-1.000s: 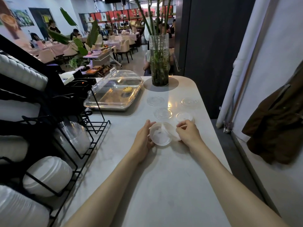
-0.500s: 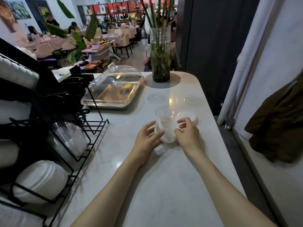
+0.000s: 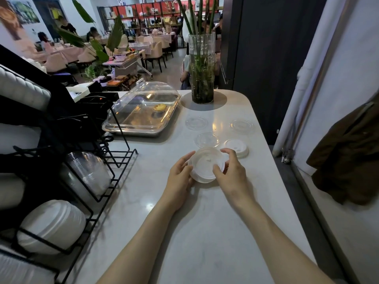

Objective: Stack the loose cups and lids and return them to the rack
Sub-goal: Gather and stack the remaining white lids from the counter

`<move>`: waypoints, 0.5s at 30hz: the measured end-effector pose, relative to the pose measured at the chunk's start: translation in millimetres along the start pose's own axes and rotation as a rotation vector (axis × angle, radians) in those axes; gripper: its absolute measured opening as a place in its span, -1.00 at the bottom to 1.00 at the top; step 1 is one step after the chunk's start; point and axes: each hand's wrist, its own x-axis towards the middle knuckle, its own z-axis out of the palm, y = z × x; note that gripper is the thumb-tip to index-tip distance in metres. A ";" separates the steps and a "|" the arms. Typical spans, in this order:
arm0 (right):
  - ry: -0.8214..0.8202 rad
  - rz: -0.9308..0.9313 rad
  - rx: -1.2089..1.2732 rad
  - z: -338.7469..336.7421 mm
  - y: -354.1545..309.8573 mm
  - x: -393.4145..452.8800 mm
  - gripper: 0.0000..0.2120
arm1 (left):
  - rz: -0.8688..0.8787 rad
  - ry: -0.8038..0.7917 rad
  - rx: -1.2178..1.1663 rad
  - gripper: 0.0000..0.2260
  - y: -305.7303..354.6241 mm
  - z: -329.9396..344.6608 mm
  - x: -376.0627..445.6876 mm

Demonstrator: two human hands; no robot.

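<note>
Both hands hold a small stack of white lids (image 3: pixel 205 165) just above the white counter (image 3: pixel 201 232). My left hand (image 3: pixel 180 177) grips its left rim and my right hand (image 3: pixel 230 171) curls round its right side. Another white lid (image 3: pixel 236 147) lies just behind my right hand. Three clear flat lids lie farther back: one (image 3: pixel 207 139) in the middle, one (image 3: pixel 196 122) to the back left, one (image 3: pixel 241 126) to the back right. The black wire rack (image 3: pixel 106 181) on the left holds a row of clear dome lids (image 3: pixel 88 175) and a row of white lids (image 3: pixel 53 224).
A clear-domed metal tray (image 3: pixel 143 113) with one egg tart stands behind the rack. A tall glass vase (image 3: pixel 202 68) with green stems sits at the counter's far end. The counter edge drops off on the right, beside a white wall and a hanging brown coat (image 3: pixel 348 152).
The lid stack was flat on the counter a second ago; both hands have tilted and lifted it and closed round it. The view has shifted slightly forward.
</note>
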 end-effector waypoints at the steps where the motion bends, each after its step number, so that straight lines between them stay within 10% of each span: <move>1: -0.007 -0.005 -0.006 0.7 1.1 0.1 -0.60 | 0.001 0.000 -0.001 -0.65 -0.2 -0.5 0.3; 15: -0.014 -0.073 -0.001 11.1 13.7 6.3 -0.61 | -0.055 0.045 -0.068 -0.68 2.4 0.1 3.4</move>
